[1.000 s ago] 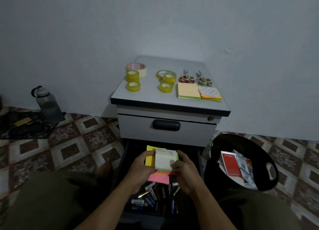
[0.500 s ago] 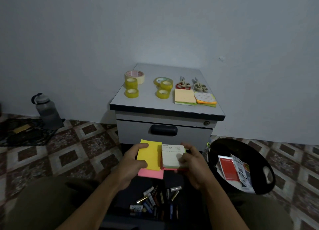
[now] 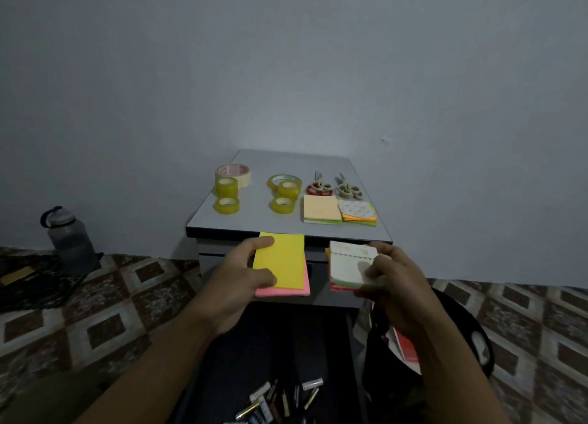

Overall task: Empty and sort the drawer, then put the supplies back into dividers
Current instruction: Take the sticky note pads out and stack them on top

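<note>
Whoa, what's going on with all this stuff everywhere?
A person is sorting office supplies. Their left hand holds a yellow-and-pink note stack, and their right hand holds a white-topped note stack. On the cabinet top lie tape rolls, scissors and more note pads, grouped by kind. Small things, perhaps batteries, lie in the open drawer below.

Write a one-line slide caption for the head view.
Left hand holds a yellow and pink pad, right hand a white-topped pad, before a cabinet bearing tape rolls and scissors.

Your left hand (image 3: 237, 283) grips a yellow-and-pink sticky-note pad (image 3: 281, 264) (thumb on top), your right hand (image 3: 393, 283) a white-topped note stack (image 3: 348, 266).
</note>
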Available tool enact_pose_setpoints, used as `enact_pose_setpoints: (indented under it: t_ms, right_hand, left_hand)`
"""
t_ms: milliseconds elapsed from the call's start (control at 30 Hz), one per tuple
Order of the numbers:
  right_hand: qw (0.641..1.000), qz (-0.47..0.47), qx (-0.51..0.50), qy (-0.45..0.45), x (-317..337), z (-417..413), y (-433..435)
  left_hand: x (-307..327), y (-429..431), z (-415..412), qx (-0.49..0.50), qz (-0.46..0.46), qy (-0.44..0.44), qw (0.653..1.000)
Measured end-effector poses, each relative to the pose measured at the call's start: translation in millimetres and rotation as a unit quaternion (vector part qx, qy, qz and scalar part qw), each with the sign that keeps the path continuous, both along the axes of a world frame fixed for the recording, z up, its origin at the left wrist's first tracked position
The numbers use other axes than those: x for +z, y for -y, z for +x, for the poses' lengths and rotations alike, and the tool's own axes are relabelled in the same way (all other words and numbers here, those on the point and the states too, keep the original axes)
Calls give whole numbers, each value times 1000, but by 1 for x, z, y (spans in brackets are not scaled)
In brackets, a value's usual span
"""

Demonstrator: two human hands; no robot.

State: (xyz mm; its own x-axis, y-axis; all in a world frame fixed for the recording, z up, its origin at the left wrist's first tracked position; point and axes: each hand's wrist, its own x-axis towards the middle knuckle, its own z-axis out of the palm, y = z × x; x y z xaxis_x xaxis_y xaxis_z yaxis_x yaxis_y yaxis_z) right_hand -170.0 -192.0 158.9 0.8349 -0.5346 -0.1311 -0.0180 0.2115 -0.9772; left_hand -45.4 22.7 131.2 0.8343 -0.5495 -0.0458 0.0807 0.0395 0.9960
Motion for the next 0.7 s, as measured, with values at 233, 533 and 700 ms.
enact_pose_setpoints:
  t_ms: [233,533,700]
  right_hand:
    - [998,-29,-47,7,49,44,54]
    - [989,-129,-45,-60,55,125,117]
    - [987,-137,-53,-67,48,142,133]
  left_hand:
    - [44,70,49,45,39,61,996]
    - [73,147,111,48,144,84,985]
    - [72,164,119,31,190,90,977]
